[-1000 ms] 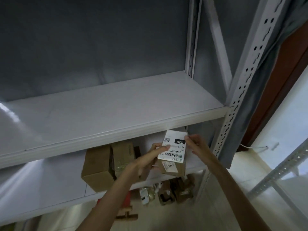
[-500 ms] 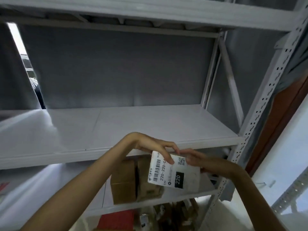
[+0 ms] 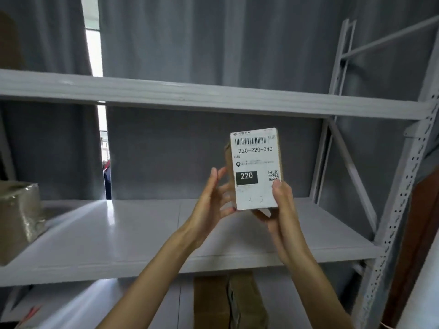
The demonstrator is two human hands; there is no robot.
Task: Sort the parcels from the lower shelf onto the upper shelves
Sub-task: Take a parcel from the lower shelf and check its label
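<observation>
A small cardboard parcel (image 3: pixel 255 167) with a white label reading 220-220-C40 and a black 220 block is held upright in front of the middle shelf (image 3: pixel 147 233). My right hand (image 3: pixel 280 205) grips its lower right corner from below. My left hand (image 3: pixel 213 200) rests against its left side with the fingers stretched up. Two brown parcels (image 3: pixel 228 302) stand on the lower shelf (image 3: pixel 78 305) beneath my arms. The upper shelf (image 3: pixel 190 95) runs across above the parcel.
A tape-wrapped brown box (image 3: pixel 19 217) sits on the middle shelf at the far left. The perforated grey upright (image 3: pixel 401 210) and a diagonal brace (image 3: pixel 351 172) stand on the right. Grey curtain hangs behind, with a bright gap (image 3: pixel 104 150) at left.
Both hands raised the parcel from the lower shelf level to in front of the middle shelf and turned it upright, label facing me. The view tilted upward.
</observation>
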